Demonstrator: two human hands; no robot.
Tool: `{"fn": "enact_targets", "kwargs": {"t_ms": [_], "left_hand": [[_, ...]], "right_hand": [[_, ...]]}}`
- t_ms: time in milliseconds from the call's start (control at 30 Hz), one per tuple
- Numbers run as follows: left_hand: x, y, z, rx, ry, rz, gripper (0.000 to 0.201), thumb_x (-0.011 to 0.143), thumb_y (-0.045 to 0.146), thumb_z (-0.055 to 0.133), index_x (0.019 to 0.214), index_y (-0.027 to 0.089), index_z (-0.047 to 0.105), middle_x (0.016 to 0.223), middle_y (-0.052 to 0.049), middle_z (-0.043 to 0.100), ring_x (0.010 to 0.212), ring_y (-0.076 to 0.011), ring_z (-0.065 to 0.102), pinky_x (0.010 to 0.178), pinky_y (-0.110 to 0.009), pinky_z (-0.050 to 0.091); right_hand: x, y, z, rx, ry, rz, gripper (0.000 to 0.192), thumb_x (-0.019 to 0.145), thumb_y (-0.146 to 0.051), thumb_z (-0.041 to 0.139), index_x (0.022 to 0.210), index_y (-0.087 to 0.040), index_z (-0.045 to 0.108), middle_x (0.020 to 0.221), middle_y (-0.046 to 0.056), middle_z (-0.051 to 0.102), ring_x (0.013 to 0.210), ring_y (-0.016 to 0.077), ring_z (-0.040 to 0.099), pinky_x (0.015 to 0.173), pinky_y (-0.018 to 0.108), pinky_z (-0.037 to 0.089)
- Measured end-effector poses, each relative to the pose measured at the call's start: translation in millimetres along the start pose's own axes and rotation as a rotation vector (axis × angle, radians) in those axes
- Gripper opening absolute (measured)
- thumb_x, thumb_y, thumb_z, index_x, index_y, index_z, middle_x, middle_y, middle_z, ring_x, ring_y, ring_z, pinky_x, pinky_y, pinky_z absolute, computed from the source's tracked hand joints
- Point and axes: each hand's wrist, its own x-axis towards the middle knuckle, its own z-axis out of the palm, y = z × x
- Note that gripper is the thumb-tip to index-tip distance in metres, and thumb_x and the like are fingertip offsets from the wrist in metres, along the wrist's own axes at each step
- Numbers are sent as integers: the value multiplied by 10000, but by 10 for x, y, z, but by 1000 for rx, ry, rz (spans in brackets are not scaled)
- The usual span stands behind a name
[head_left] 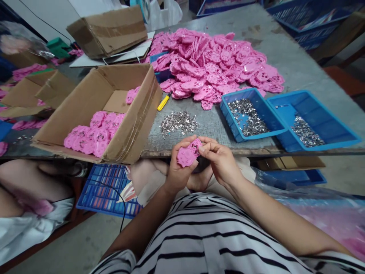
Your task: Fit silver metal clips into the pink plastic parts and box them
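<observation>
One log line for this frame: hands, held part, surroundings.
left hand: grips pink part | right hand: fingertips on its edge | nearby: loose metal bits, cardboard box, blue trays

A large heap of pink plastic pieces [216, 66] is spread over the grey table [296, 64]. An open cardboard box [85, 102] is partly filled with more. Small metal parts are held in two blue trays [288, 129], with a loose pile [178, 122] near a yellow-handled tool [163, 102].

Grey worktable [285, 57] – worn, speckled top, bare concrete floor [80, 243] below, blue crate [105, 190] underneath, pale wall [54, 13] behind
</observation>
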Motion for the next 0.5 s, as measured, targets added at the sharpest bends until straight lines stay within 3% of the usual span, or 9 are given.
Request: {"fn": "enact_targets", "kwargs": {"t_ms": [500], "left_hand": [[4,27,-2,94,-33,102,346,806,201,680,1109,307,553,1312,-32,540,1332,-230,438,1137,-463,283]], "right_hand": [[-11,-3,53,-64,-9,-50,248,634,-383,755,549,-198,613,1031,63,633,1045,234,561,989,406,385]]}}
